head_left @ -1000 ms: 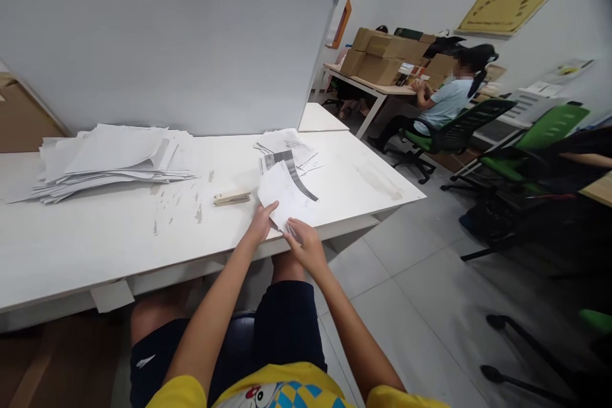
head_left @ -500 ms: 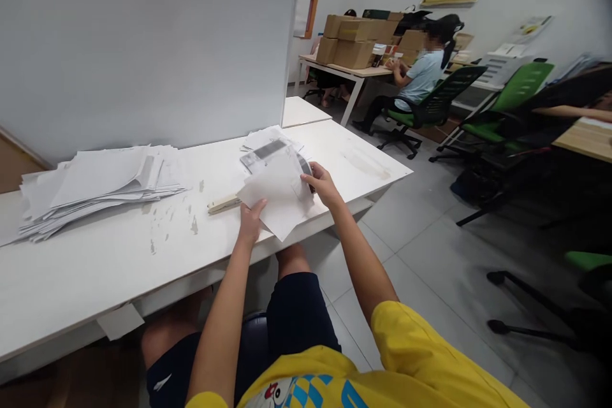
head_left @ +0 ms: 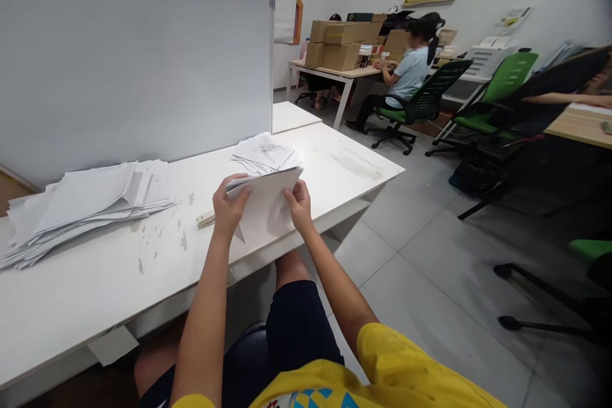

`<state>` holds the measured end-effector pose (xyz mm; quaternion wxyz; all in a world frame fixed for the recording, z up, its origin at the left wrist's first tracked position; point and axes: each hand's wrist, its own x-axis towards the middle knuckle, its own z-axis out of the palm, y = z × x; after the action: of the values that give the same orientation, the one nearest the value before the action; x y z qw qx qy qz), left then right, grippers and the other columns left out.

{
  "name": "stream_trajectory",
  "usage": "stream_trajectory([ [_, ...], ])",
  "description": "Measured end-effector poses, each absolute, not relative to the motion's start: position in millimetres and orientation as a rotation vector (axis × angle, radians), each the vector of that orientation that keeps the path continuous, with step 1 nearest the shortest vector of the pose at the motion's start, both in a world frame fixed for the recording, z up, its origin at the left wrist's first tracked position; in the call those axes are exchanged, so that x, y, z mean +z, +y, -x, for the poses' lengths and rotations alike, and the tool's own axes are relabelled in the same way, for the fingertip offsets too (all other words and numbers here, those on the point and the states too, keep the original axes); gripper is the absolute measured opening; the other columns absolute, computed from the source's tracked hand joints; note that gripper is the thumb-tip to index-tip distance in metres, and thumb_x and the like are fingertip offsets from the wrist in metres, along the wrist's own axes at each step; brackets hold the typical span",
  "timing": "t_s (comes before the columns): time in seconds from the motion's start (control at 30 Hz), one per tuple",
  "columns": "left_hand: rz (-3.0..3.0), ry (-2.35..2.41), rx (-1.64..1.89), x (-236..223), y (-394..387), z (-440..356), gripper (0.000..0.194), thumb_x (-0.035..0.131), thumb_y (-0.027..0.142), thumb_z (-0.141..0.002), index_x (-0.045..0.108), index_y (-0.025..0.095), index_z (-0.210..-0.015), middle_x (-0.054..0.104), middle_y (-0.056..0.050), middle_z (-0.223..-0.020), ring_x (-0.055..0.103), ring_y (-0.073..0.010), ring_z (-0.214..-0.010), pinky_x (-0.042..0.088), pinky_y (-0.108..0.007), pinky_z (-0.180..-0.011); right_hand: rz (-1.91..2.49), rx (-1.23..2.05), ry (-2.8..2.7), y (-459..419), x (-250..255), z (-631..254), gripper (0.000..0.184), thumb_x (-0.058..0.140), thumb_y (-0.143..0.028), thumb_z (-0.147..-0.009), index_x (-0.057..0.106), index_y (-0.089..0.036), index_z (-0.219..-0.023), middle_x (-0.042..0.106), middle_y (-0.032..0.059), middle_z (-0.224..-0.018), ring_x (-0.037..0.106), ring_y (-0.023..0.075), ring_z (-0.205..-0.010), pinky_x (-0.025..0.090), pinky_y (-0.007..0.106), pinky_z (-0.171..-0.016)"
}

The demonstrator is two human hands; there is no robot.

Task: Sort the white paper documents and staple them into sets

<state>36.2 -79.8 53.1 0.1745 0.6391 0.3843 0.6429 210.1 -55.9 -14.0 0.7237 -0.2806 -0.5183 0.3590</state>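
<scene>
- Holding the held sheets (head_left: 268,203) with both hands, you have them tilted up in front of you, above the near edge of the white table (head_left: 167,280).
- Your left hand (head_left: 229,205) is clamped on their left side, the thumb on the face toward you and the fingers behind.
- Your right hand (head_left: 299,204) is clamped on their right side, near the upper corner, with the thumb also on this face.
- Just beyond the sheets, the small paper pile (head_left: 265,150) lies spread on the table.
- Near your left hand lies the cream-coloured object (head_left: 205,219), partly hidden, so its kind you cannot tell.
- Farther left, the big paper stack (head_left: 86,204) rests before the whiteboard (head_left: 134,70).
</scene>
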Motion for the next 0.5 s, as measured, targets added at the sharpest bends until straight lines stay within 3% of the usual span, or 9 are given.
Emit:
stream_trajectory([
  [0.13, -1.772, 1.175, 1.787, 35, -82, -29, 0.039, 0.068, 0.045, -0.079, 0.062, 0.02, -0.108, 0.068, -0.008, -0.105, 0.064, -0.0216, -0.104, 0.05, -0.035, -0.092, 0.619, 0.961, -1.187, -54, -28, -210, 0.031, 0.065, -0.042, -0.083, 0.057, -0.021, -0.106, 0.063, 0.0046, -0.101, 0.058, 0.0198, -0.098, 0.045, 0.032, -0.088],
  [0.33, -1.401, 1.515, 1.683, -22, -87, -27, 0.044, 0.073, 0.051, -0.068, 0.065, 0.014, -0.09, 0.068, -0.008, -0.083, 0.066, -0.0237, -0.083, 0.055, -0.036, -0.074, 0.803, 1.013, -1.113, -62, -29, -208, 0.029, 0.064, -0.048, -0.078, 0.058, -0.02, -0.082, 0.057, -0.0019, -0.075, 0.052, 0.0148, -0.073, 0.043, 0.026, -0.069],
  [0.5, -1.536, 1.424, 1.566, -12, -83, -24, 0.043, 0.073, 0.049, -0.068, 0.064, 0.015, -0.093, 0.071, -0.008, -0.089, 0.067, -0.0226, -0.086, 0.054, -0.035, -0.078, 0.775, 0.965, -1.032, -66, 8, -217, 0.026, 0.064, -0.045, -0.079, 0.059, -0.02, -0.082, 0.057, -0.0024, -0.075, 0.052, 0.014, -0.073, 0.043, 0.025, -0.07],
])
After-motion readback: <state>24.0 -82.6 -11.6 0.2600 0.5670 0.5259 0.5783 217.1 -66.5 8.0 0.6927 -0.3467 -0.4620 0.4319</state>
